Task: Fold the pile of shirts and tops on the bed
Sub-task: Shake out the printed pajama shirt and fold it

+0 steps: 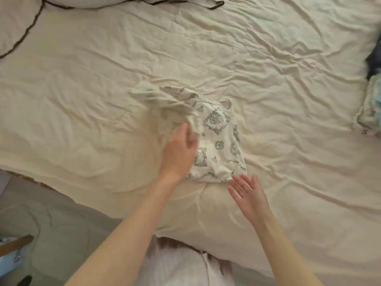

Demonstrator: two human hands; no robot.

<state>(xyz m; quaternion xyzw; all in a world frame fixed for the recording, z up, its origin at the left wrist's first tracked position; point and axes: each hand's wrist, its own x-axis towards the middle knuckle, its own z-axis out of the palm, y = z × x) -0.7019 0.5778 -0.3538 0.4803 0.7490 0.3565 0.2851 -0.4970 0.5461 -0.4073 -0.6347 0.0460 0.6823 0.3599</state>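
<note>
- Nearest the camera, two bare forearms reached forward from the bottom edge, above a pale garment worn by the person.
- To the lower left, beside the bed, lay grey bedding or upholstery; what it was could not be told for certain.
- The right hand hovered flat, palm partly up, fingers straight and spread, holding nothing. Its fingertips were just beside the near right corner of the top.
- The left hand lay at the left edge of the patterned top, back of the hand toward the camera. Its fingers curled around a bunched fold of the fabric, lifting that part; the fold was blurred.
- The patterned top, white with grey-green ornamental prints, sat near the middle of the bed, close to its near edge. Its right portion lay flat in a rough rectangle; its upper left portion was raised and crumpled, trailing away to the left.
- The bed was covered by a cream, heavily wrinkled sheet that filled most of the view.
- At the far right edge, well apart from the top, a small heap of clothes showed pale and light blue fabric with something dark above it, cut off by the frame.
- At the far top left, a dark cable curved across the sheet, near a pale pillow at the top edge.
</note>
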